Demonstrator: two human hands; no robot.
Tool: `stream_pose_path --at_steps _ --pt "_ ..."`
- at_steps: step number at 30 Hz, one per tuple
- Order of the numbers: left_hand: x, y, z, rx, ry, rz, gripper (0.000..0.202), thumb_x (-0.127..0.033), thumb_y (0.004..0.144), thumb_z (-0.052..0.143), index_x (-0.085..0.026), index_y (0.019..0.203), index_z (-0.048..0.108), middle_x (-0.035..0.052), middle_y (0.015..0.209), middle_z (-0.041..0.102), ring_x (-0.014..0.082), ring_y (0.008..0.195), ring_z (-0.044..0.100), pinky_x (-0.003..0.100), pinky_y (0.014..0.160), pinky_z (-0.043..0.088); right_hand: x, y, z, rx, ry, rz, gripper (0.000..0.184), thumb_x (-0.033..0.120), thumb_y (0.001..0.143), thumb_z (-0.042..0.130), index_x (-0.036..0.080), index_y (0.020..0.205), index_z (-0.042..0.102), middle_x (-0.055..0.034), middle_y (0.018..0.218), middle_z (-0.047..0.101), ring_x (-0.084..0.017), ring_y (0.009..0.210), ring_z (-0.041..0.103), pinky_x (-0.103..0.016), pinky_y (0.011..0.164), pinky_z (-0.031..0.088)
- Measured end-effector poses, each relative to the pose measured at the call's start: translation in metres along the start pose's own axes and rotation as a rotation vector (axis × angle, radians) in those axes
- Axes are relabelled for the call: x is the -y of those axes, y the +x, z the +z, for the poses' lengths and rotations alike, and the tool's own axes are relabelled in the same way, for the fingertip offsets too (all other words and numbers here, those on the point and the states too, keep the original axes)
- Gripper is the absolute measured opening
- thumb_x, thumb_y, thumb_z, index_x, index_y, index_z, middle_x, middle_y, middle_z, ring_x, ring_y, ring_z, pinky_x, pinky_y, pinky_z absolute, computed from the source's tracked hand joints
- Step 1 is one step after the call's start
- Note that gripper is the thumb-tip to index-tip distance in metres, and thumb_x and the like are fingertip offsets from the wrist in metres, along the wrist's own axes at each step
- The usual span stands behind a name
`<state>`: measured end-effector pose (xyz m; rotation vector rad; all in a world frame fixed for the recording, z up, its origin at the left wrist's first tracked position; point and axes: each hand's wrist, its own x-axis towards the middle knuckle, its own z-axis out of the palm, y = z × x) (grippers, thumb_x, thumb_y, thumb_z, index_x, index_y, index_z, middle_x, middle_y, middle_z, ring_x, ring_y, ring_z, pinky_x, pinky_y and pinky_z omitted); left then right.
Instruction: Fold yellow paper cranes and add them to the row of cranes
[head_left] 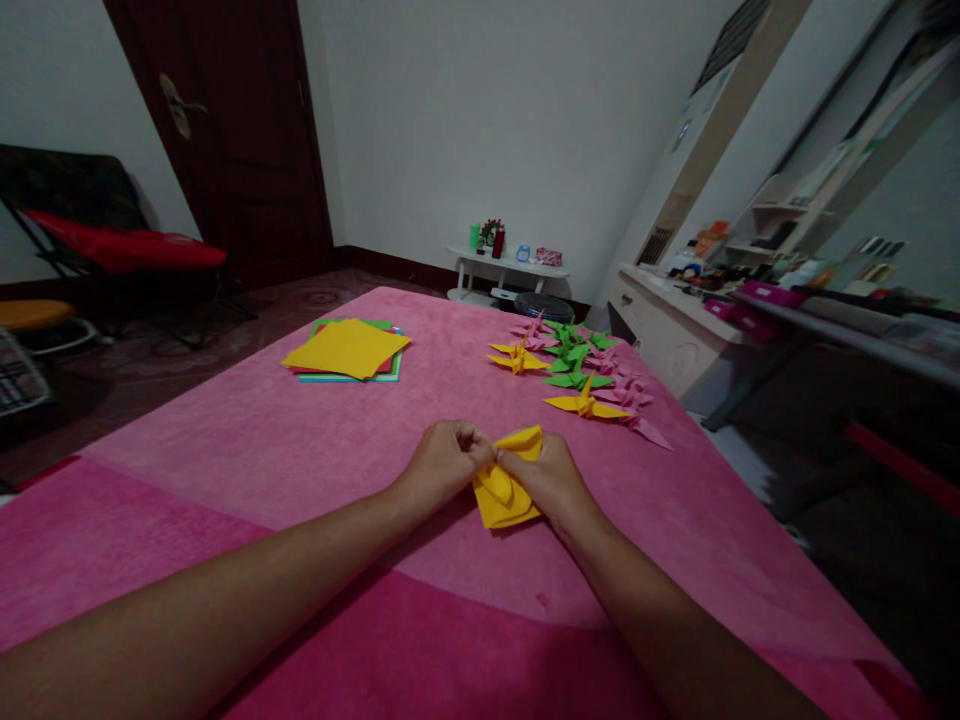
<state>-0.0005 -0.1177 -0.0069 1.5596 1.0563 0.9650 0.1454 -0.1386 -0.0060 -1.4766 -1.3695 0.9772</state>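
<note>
A yellow sheet of origami paper (510, 492), partly folded, is held between my two hands just above the pink cloth. My left hand (448, 458) pinches its upper left edge with thumb and fingers. On the other side my right hand (553, 478) grips it, the thumb lying across the folds and the fingers mostly hidden behind the paper. Beyond the hands to the right stand several folded paper cranes, among them a yellow crane (586, 402) and a green crane (571, 357). Farther off to the left lies a stack of coloured paper (349, 348), yellow on top.
The pink cloth (247, 440) covers the surface under my hands. Against the far wall is a small white table (510, 262) with bottles and a plant. A cluttered dresser (675, 320) stands right, a chair with a red seat (127, 245) left, near a dark door (232, 130).
</note>
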Motion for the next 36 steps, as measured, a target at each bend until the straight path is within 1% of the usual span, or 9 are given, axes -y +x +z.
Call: stream_pose_path --at_steps 3,7,10,14,17,22,26,29,36 --pt "-0.003 -0.001 0.003 -0.018 -0.017 0.01 0.022 -0.034 0.067 0.061 -0.011 0.066 0.061 0.0025 0.058 0.06 0.0107 0.051 0.053 0.019 0.046 0.037 -0.004 0.0 0.0 -0.031 -0.046 -0.016 0.017 0.029 0.064 0.061 0.014 0.072 0.061 -0.0051 0.071 0.067 -0.017 0.062 0.061 -0.023 0.052 0.044" --pt "-0.006 -0.002 0.004 -0.008 -0.097 -0.019 0.029 -0.039 0.063 0.068 -0.011 0.067 0.061 0.0026 0.058 0.06 0.0103 0.051 0.053 0.019 0.047 0.038 -0.003 -0.002 0.001 -0.023 -0.048 -0.021 0.018 0.028 0.062 0.063 0.015 0.073 0.061 -0.0051 0.07 0.066 -0.017 0.063 0.06 -0.023 0.051 0.044" --pt "-0.003 -0.001 0.001 0.005 -0.163 -0.038 0.03 -0.038 0.06 0.07 -0.011 0.065 0.061 0.0021 0.058 0.06 0.0097 0.05 0.052 0.019 0.048 0.038 0.003 -0.004 0.003 0.014 0.013 -0.025 0.017 0.025 0.059 0.062 0.015 0.073 0.059 -0.0037 0.07 0.065 -0.016 0.061 0.06 -0.023 0.052 0.044" --pt "-0.001 0.001 -0.002 0.005 -0.243 -0.08 0.029 -0.036 0.058 0.072 -0.011 0.064 0.06 0.0009 0.057 0.06 0.009 0.049 0.052 0.02 0.048 0.038 0.018 -0.007 -0.002 0.123 0.163 -0.005 0.014 0.018 0.058 0.054 0.015 0.071 0.057 0.0 0.063 0.06 -0.013 0.055 0.056 -0.022 0.05 0.042" --pt "-0.004 0.001 -0.004 0.018 -0.269 -0.114 0.028 -0.035 0.056 0.073 -0.011 0.061 0.061 0.0007 0.056 0.06 0.0084 0.047 0.051 0.019 0.048 0.038 0.028 -0.005 -0.01 0.114 0.179 -0.071 0.017 0.014 0.056 0.05 0.014 0.071 0.058 0.0007 0.064 0.059 -0.012 0.057 0.054 -0.02 0.051 0.041" --pt "-0.009 -0.001 -0.005 0.067 -0.252 -0.139 0.026 -0.034 0.055 0.074 -0.011 0.06 0.064 0.0009 0.055 0.061 0.0082 0.047 0.051 0.019 0.048 0.038 0.031 -0.001 -0.019 0.018 -0.007 -0.219 0.026 0.013 0.06 0.052 0.014 0.082 0.064 -0.0017 0.074 0.061 -0.012 0.062 0.054 -0.02 0.054 0.041" --pt "-0.009 -0.002 -0.004 0.072 -0.27 -0.179 0.024 -0.032 0.055 0.074 -0.011 0.064 0.066 0.002 0.06 0.064 0.0096 0.051 0.054 0.02 0.051 0.04 0.03 -0.001 -0.02 0.024 -0.058 -0.256 0.015 0.016 0.064 0.052 0.014 0.073 0.064 0.0 0.066 0.058 -0.011 0.058 0.051 -0.02 0.052 0.039" --pt "-0.008 -0.002 -0.003 0.06 -0.266 -0.165 0.022 -0.03 0.057 0.073 -0.011 0.067 0.067 0.0022 0.063 0.065 0.0101 0.053 0.055 0.02 0.051 0.041 0.027 -0.002 -0.02 0.041 -0.05 -0.256 0.011 0.019 0.068 0.051 0.014 0.066 0.061 0.0017 0.06 0.054 -0.01 0.055 0.048 -0.02 0.051 0.036" --pt "-0.006 -0.004 -0.003 0.091 -0.215 -0.111 0.017 -0.026 0.062 0.069 -0.01 0.066 0.068 0.0025 0.061 0.064 0.0081 0.051 0.053 0.018 0.05 0.039 0.022 -0.007 -0.019 0.056 0.019 -0.223 0.026 0.028 0.078 0.046 0.015 0.055 0.051 0.0034 0.053 0.043 -0.008 0.05 0.039 -0.021 0.046 0.028"
